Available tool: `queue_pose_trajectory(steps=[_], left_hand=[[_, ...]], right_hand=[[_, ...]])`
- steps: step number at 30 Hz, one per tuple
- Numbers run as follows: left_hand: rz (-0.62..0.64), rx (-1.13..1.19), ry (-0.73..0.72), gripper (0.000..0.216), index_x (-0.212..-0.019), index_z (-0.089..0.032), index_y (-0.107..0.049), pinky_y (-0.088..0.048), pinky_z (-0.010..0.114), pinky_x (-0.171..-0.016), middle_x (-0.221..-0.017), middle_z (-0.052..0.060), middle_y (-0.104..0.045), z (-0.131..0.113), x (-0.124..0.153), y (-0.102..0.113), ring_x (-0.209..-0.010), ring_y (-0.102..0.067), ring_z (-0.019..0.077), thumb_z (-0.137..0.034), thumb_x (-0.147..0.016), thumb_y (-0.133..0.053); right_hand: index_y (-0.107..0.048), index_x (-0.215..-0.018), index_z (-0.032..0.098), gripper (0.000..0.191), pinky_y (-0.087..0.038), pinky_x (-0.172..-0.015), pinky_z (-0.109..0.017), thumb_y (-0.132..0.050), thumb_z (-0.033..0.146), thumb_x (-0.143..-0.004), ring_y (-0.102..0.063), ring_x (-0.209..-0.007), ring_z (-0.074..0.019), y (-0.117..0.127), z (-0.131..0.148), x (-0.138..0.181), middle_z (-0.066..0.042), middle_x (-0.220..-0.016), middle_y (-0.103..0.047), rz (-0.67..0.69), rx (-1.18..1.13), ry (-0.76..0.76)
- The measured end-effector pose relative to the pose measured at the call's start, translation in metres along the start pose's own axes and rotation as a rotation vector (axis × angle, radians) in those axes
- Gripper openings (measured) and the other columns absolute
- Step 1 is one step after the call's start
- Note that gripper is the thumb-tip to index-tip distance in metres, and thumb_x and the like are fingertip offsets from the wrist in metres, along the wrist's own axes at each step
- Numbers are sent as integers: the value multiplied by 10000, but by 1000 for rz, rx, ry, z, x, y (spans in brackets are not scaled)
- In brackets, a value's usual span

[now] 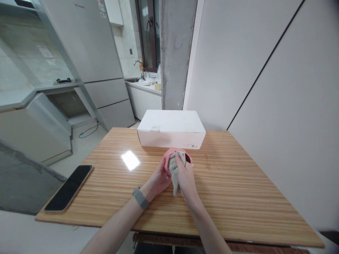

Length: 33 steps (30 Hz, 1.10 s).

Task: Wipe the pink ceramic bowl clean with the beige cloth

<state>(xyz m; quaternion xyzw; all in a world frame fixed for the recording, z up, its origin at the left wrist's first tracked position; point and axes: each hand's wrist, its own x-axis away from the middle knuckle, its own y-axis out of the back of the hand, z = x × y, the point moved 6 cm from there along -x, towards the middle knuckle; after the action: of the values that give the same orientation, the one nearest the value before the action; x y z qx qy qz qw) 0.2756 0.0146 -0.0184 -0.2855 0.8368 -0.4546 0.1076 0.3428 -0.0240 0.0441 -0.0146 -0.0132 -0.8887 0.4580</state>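
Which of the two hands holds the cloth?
The right hand, whose wrist is bare, grips the grey cloth at the opening of the pink container; the left hand, with the grey wristband, holds the container itself.

- I see the left hand (160, 179) holding a pink cup (167, 157).
- Right hand (186, 177) grips a grey cloth (173, 166) at its opening.
- White box (171, 129) beyond, on wooden table (238, 187).

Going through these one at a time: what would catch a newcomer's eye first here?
Probably the pink cup near the middle, held in the left hand while the right hand presses a gray cloth at its opening. Next, the big white box just beyond, at the far side of the wood-grain table.
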Motion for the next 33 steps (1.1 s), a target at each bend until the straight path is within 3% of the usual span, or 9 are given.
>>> queue_pose_trajectory(steps=[7,12,18,24,28,33], left_hand=[[-74,81,-6,331,-1100,-154,-699,-366,318,-1064,-1132,76,-720,-4,3,4,-1193,-586,225,-375,-916,-536],[-131,-4,-84,375,-1061,-117,-710,-395,328,-1028,-1075,91,-737,-6,-1,6,-1137,-617,261,-395,-871,-545],[-103,-105,-89,588,-1202,-126,-650,-368,371,-1061,-1180,118,-699,-5,-5,12,-1223,-561,287,-590,-907,-445],[-177,-177,-84,507,-1218,-121,-635,-440,371,-977,-1152,128,-703,-4,-6,28,-1126,-615,272,-506,-910,-517],[-169,-191,-87,496,-1216,-118,-637,-475,352,-902,-1158,134,-695,0,-7,27,-1072,-630,263,-492,-908,-530],[-27,-108,-77,418,-1241,-149,-630,-459,298,-905,-1233,114,-667,0,-6,10,-1142,-589,227,-409,-944,-495]], right_hand=[[-555,-644,215,432,-407,-646,-305,-395,508,-918,-559,-663,-196,-1,16,4,-35,-665,-626,-2,300,223],[-530,-637,222,414,-378,-657,-307,-367,455,-938,-549,-644,-192,-5,26,6,-25,-649,-612,92,378,302],[-520,-616,218,405,-371,-638,-307,-406,492,-892,-537,-613,-189,-5,20,-4,-25,-617,-599,214,308,191],[-490,-561,215,443,-331,-561,-297,-441,567,-826,-470,-551,-170,2,6,-14,-2,-530,-508,275,307,97],[-576,-632,198,454,-365,-581,-289,-473,609,-795,-510,-597,-181,10,-6,-20,-22,-601,-574,230,198,38],[-559,-596,206,456,-366,-567,-282,-472,595,-818,-499,-570,-171,16,-6,-17,-9,-563,-550,94,142,51]])
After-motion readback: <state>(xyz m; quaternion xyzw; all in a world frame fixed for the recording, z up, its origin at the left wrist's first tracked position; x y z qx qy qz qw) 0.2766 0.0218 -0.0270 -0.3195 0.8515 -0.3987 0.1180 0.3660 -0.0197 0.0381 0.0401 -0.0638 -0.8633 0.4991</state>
